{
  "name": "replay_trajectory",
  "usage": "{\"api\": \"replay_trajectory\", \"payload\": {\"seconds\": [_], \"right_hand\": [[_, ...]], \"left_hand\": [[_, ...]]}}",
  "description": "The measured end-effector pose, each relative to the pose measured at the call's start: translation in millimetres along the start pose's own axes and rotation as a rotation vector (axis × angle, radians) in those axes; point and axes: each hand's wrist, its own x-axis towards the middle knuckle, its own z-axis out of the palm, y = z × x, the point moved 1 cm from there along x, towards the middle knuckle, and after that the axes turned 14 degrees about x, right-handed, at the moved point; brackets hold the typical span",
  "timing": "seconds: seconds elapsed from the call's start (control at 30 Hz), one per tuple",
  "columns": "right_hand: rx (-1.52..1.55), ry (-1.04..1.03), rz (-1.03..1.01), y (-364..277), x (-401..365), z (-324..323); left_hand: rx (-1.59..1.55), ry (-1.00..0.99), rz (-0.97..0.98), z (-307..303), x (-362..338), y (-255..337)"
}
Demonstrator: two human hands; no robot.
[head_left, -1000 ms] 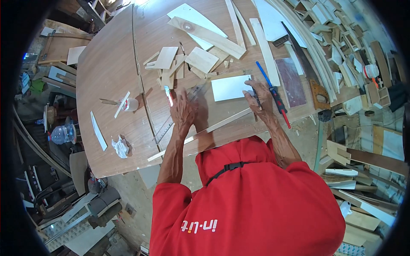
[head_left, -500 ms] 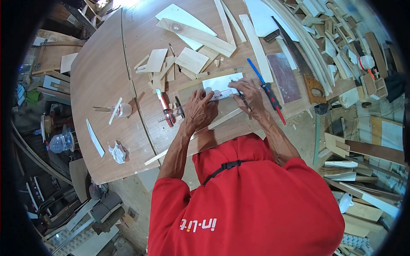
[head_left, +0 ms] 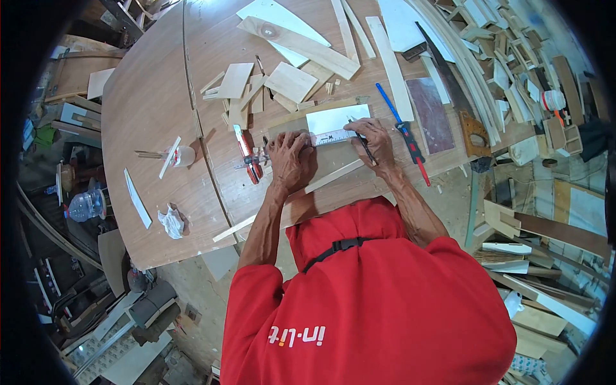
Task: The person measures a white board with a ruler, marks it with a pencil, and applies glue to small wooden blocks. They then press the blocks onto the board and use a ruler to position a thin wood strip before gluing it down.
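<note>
Both forearms reach over a long, pale wooden strip (head_left: 333, 177). The left hand (head_left: 289, 157), palm down, fingers bent, rests at the left end of a silvery, straight ruler (head_left: 330, 137); the right hand (head_left: 376, 144), curled narrow, holds a thin, dark pencil-like tool (head_left: 368, 153). Beyond lies a white rectangular panel (head_left: 340, 117).

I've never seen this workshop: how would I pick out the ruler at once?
Start at the big brown table, on the side by the red garment. Between the left hand and the right hand, the ruler lies along the near edge of a white rectangular piece. Unlike that plain piece, it is a narrow strip bearing dark printed markings.
</note>
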Motion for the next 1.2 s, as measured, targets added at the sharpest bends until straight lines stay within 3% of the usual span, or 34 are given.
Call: {"api": "replay_trajectory", "payload": {"seconds": [0.5,0.6,1.2], "right_hand": [[0.006,0.033,0.055,-3,-3,8],[0.016,0.033,0.035,-2,-3,7],[0.004,0.044,0.043,-2,-3,7]], "left_hand": [[-0.103,0.078,-0.049,-7,1,-2],[-0.051,-0.007,-0.053,-3,-1,-8],[-0.065,0.013,-0.04,8,-3,-16]]}}
